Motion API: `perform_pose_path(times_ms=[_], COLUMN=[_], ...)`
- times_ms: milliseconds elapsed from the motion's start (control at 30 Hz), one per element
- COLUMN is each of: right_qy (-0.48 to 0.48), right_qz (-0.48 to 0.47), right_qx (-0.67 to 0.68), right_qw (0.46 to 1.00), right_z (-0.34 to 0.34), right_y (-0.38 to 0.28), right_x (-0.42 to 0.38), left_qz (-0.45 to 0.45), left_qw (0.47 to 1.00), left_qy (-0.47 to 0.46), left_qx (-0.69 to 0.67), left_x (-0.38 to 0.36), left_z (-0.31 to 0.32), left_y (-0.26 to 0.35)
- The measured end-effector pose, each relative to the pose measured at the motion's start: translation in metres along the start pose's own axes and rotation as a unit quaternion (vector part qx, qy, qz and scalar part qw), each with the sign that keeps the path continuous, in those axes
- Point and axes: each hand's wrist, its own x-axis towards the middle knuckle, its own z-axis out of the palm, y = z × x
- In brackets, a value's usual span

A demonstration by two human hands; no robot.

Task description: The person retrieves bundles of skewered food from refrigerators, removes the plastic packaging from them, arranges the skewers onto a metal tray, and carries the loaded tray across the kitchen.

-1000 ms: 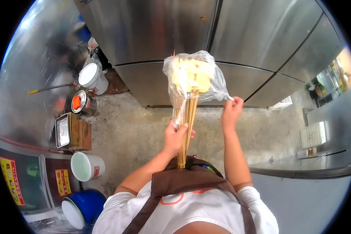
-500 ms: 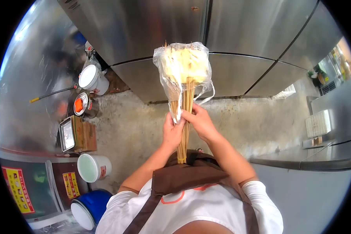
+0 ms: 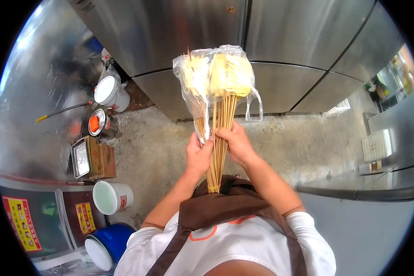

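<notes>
Room: rough, stained concrete floor (image 3: 161, 152) in a work kitchen, seen from above
Fridge: tall steel cabinet (image 3: 225, 50) with brushed, flat doors split by dark seams, standing ahead of the person
Counter: smooth steel top (image 3: 368, 193) with a rounded edge at the right
Buckets: round white plastic tub (image 3: 111, 197) and a blue one (image 3: 106, 243) with a white lid at the lower left; another white lidded tub (image 3: 110, 94) further up
Box: brown cardboard carton (image 3: 99, 158) with a shiny flat tray on it, near a round tin (image 3: 99, 125) with an orange lid
Skewers: bundle of thin, straight bamboo sticks (image 3: 218, 152), upright in front of the chest, pale yellow flat pieces on their tops
Bag: thin, crinkled clear plastic (image 3: 214, 80) over the food end
Left hand (image 3: 198, 154): clenched around the sticks and the bag's lower edge
Right hand (image 3: 234, 142): closed on the sticks just beside the left
</notes>
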Motion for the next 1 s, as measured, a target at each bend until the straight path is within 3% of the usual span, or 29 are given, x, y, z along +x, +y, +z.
perform_pose_path(times_ms=[100,167,367,433,767,933,1000], right_qy=[-0.009,-0.025,0.026,0.043,0.079,0.069,0.095], right_qz=[0.003,0.05,0.022,0.003,0.0,0.012,-0.005], right_qx=[0.047,0.045,0.024,0.015,0.017,0.048,0.036], right_qw=[0.999,0.997,0.999,0.999,0.997,0.996,0.995], right_z=[0.005,0.002,0.005,0.007,0.011,0.009,0.008], right_y=[-0.003,-0.007,0.0,0.0,-0.001,0.001,0.009], right_x=[0.001,0.002,0.002,0.001,-0.002,0.001,0.007], left_qz=[0.068,0.066,0.042,0.148,0.096,-0.014,0.033], left_qw=[0.997,0.997,0.999,0.981,0.972,0.993,0.982], left_qy=[0.003,0.004,-0.017,-0.007,0.005,0.0,-0.002], left_qx=[0.046,0.035,0.015,0.126,0.215,0.121,0.186], left_x=[-0.003,-0.004,-0.004,0.002,0.0,-0.004,0.002], left_z=[0.007,0.009,-0.001,-0.004,-0.005,0.003,-0.003], left_y=[0.005,0.006,-0.001,-0.007,-0.003,0.012,0.0])
